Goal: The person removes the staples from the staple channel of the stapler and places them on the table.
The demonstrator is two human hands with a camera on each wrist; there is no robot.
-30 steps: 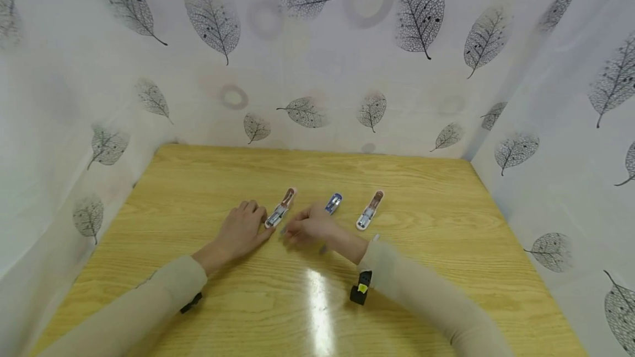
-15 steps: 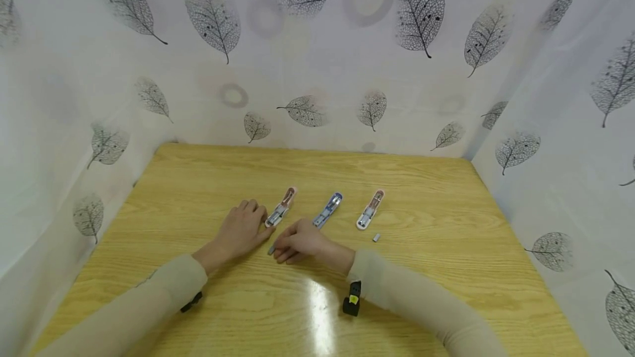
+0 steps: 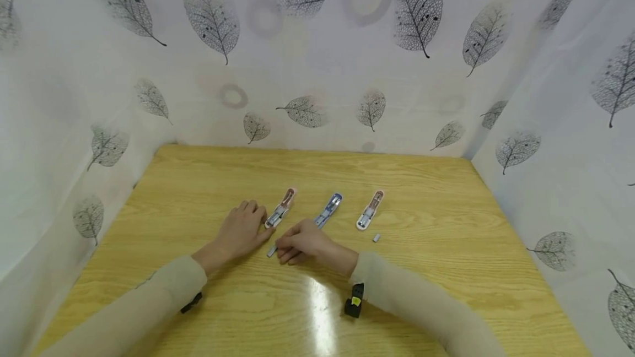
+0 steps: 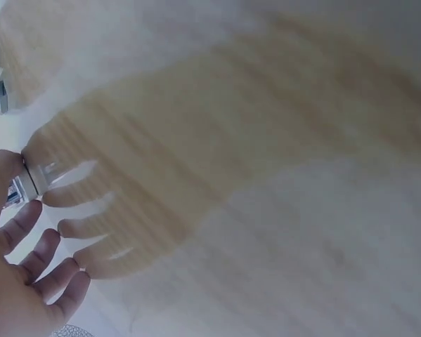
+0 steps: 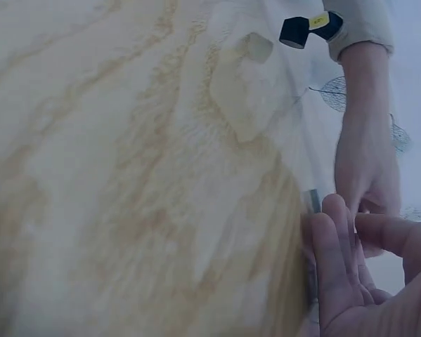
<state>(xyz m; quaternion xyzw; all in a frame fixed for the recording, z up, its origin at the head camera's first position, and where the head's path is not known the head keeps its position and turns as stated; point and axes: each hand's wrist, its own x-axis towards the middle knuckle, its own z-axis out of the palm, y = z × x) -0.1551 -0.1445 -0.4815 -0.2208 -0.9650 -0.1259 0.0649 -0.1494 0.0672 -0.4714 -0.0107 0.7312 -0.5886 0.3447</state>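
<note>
In the head view my left hand (image 3: 240,233) pinches the lower end of a pink-and-white stapler (image 3: 280,209) lying on the table, its metal inside showing. Thumb and forefinger sit on either side of that end in the left wrist view. Just right of it my right hand (image 3: 305,241) holds a small grey staple strip (image 3: 271,250) low over the wood, one end sticking out past the fingertips. A blue stapler (image 3: 329,209) lies behind the right hand, its near end partly hidden. In the right wrist view thumb and fingers come together beside the strip (image 5: 313,200).
Another pink-and-white stapler (image 3: 370,210) lies to the right, with a second grey staple strip (image 3: 376,237) below it. The wooden table (image 3: 421,291) ends at a leaf-patterned curtain (image 3: 337,70) at the back and sides.
My right hand has moved toward me and slightly left with the staple strip, uncovering more of the blue stapler, then has nearly stopped. The left hand stays put on its stapler.
</note>
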